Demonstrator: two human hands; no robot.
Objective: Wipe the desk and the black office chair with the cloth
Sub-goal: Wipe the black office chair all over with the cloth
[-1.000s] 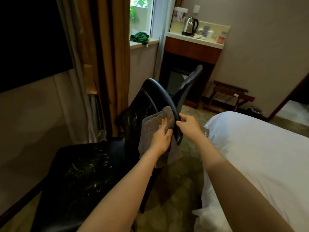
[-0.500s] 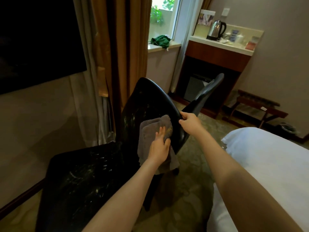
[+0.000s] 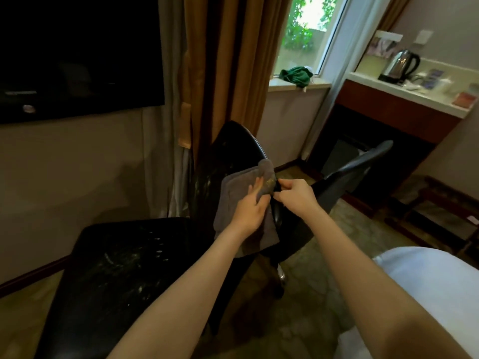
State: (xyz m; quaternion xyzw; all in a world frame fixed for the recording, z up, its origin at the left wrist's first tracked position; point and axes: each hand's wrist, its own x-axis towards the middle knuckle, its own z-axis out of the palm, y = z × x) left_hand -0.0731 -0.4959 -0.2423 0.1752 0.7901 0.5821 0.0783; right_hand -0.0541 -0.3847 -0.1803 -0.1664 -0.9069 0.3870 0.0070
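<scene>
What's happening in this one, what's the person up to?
A person is wiping the black office chair. The left hand presses a grey cloth flat against the backrest's edge, while the right hand grips that edge just beside it, apparently steadying the chair. The seat shows pale streaks, so it looks not yet wiped.
</scene>
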